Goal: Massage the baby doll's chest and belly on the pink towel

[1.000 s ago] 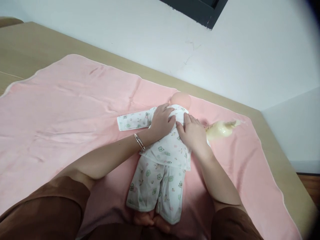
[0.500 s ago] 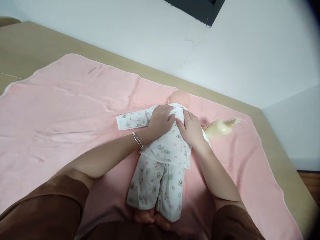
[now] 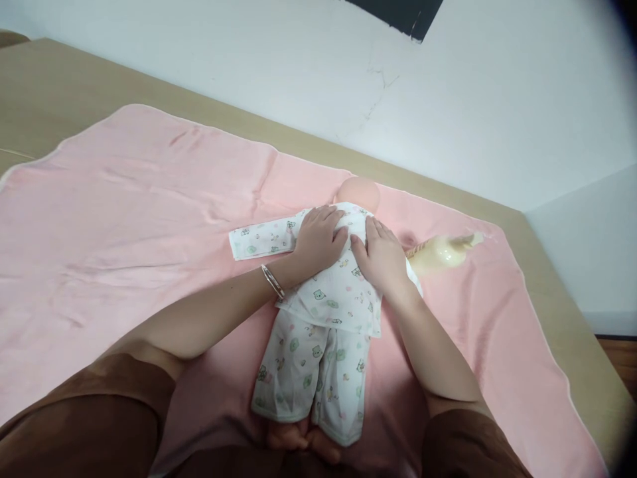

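A baby doll lies on a pink blanket, its bald head towards the wall and its bare feet towards me. It wears a white printed top and matching trousers. My left hand rests flat on the left side of the doll's upper body, fingers stretched out and a bangle at the wrist. On the right side lies my right hand, also open, its thumb towards the left one. The doll's left-hand sleeve sticks out flat; my right arm partly hides the other sleeve.
A pale yellow pump bottle lies on its side on the blanket, right of the doll, partly behind my right hand. Under the blanket is a wooden table. A white wall rises behind it, with a dark panel above.
Both hands stay on the doll's upper body with hardly any movement. The view has shifted slightly, and less of the dark panel shows.
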Demonstrator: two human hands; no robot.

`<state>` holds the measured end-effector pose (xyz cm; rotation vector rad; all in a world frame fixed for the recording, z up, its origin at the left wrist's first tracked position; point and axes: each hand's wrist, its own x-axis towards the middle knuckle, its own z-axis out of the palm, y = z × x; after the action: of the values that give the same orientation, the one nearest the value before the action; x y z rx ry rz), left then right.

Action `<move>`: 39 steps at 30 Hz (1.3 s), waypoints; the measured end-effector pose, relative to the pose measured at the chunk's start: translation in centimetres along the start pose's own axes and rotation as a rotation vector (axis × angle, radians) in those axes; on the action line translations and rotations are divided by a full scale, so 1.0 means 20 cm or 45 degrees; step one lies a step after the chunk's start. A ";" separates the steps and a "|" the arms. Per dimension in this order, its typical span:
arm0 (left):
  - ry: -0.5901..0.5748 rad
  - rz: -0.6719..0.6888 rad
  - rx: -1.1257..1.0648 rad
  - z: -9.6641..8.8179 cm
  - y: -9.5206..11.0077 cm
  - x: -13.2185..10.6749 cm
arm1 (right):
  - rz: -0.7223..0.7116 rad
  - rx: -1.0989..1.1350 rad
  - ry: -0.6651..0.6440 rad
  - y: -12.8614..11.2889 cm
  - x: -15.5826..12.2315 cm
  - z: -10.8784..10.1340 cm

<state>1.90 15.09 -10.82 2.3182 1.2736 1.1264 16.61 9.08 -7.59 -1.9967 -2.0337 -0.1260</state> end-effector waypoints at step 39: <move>-0.026 0.000 -0.068 0.01 -0.02 0.01 | -0.003 -0.004 -0.034 -0.01 0.00 0.02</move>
<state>1.81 15.55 -11.06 2.2853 1.2209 1.1206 16.25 9.23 -8.02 -2.0079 -2.0537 -0.1037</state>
